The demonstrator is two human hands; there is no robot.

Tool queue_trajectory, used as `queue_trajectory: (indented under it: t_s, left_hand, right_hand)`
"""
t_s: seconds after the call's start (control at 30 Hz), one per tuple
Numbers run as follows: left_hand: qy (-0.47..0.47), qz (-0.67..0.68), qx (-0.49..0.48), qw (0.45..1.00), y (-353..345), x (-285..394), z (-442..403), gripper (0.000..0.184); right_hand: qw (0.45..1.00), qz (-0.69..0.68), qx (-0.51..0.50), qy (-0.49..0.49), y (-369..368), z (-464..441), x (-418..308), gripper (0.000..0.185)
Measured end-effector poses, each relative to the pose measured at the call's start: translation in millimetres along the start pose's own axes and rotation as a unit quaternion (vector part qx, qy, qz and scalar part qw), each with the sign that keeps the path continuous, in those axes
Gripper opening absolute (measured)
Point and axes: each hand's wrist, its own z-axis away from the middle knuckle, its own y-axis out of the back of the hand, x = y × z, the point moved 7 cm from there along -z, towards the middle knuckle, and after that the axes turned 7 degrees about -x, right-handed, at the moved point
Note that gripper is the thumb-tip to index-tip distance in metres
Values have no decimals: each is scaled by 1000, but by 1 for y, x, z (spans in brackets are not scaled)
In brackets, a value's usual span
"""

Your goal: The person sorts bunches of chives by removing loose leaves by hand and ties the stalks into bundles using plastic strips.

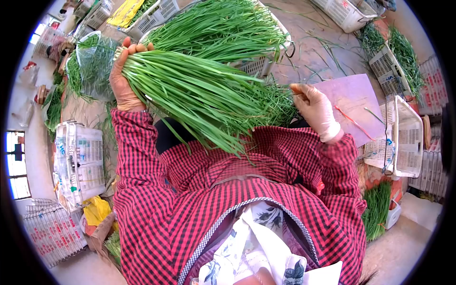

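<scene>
A large bunch of long green leafy stalks [194,90] lies across my lap, its pale ends at the upper left. Around those pale ends my left hand [124,78] is wrapped, thumb up. Past the leaf tips on the right is my right hand [313,104], in a thin whitish glove, with fingers curled together beside loose green bits [278,107]; anything between its fingertips is too small to make out. Just behind the bunch, more stalks [223,28] fill a white crate [259,66]. A pinkish sheet [354,102] with a red strip [354,121] lies right of my right hand.
White crates stand at the left [90,156], at the right [408,137] and at the upper right [344,14]. A clear bag of greens [97,61] is at the upper left. Another green bunch [377,209] lies at the lower right. Scraps litter the floor [308,38].
</scene>
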Motion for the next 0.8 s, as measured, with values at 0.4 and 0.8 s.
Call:
queue_trajectory:
  t_s: [0.4, 0.8]
  left_hand:
    - [6, -65, -12, 998, -79, -33, 12, 34]
    - [33, 14, -33, 999, -69, -41, 4, 30]
  right_hand:
    - [842, -518, 47, 145, 49, -45, -98, 40]
    - [831, -541, 38, 127, 39, -38, -97, 24]
